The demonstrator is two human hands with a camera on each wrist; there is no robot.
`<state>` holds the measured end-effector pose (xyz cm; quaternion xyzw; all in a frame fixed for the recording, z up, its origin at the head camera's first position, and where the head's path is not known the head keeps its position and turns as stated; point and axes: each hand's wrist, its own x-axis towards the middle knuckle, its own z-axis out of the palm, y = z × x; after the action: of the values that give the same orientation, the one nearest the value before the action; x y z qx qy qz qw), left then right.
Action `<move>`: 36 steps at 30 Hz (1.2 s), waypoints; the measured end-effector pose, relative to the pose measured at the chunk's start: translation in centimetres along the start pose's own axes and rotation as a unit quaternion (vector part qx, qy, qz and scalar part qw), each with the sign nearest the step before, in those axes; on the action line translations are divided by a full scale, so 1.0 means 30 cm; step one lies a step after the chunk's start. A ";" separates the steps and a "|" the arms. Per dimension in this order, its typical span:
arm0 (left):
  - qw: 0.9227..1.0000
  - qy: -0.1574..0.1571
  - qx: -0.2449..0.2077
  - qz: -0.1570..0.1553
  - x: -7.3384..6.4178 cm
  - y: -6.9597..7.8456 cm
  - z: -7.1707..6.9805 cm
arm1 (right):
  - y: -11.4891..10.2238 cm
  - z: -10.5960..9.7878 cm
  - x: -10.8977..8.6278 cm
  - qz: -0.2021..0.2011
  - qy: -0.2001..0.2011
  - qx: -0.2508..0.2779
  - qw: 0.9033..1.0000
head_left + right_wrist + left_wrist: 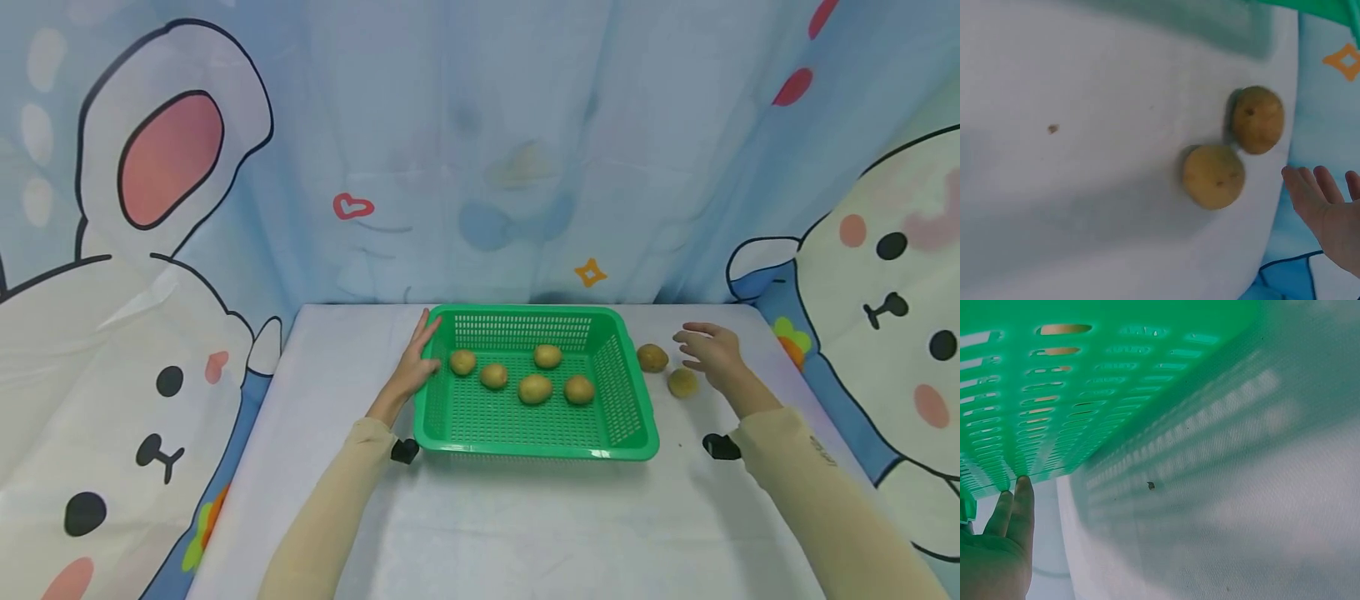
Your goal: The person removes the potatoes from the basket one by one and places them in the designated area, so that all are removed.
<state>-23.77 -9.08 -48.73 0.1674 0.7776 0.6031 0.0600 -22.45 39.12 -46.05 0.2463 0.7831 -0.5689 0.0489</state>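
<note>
A green plastic basket (536,451) stands on the white-covered table with several potatoes (535,389) in it. My left hand (414,364) is at the basket's left side, its fingers spread along the rim. In the left wrist view, two straight fingers (1020,515) of that hand touch the outside of the slotted wall (1104,375). Right of the basket, a brown potato (652,358) and a yellower potato (683,382) lie close together on the table. My right hand (712,354) hovers just right of this pair, fingers loosely extended, holding nothing.
The white tablecloth (495,533) reaches forward to a blue cartoon-print curtain (420,150). Curtain panels also flank the table at left and right. A small dark speck (1053,129) lies on the cloth in the right wrist view.
</note>
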 end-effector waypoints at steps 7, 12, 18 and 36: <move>1.000 0.016 0.007 -0.006 0.042 -0.108 0.013 | -0.097 0.065 -0.034 -0.038 -0.051 0.025 0.998; 1.000 0.019 -0.001 -0.008 0.045 -0.122 0.015 | -0.150 0.111 -0.051 -0.056 -0.088 0.054 0.993; 1.000 0.018 0.004 -0.006 0.044 -0.119 0.014 | -0.200 0.174 -0.080 -0.061 -0.130 0.088 0.986; 1.000 0.013 0.004 0.000 0.035 -0.087 0.010 | -0.164 0.451 -0.060 -0.066 -0.172 0.058 0.981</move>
<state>-25.17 -9.03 -51.19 0.1593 0.7807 0.6023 0.0491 -25.79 25.02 -45.84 0.0947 0.7435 -0.6489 0.1309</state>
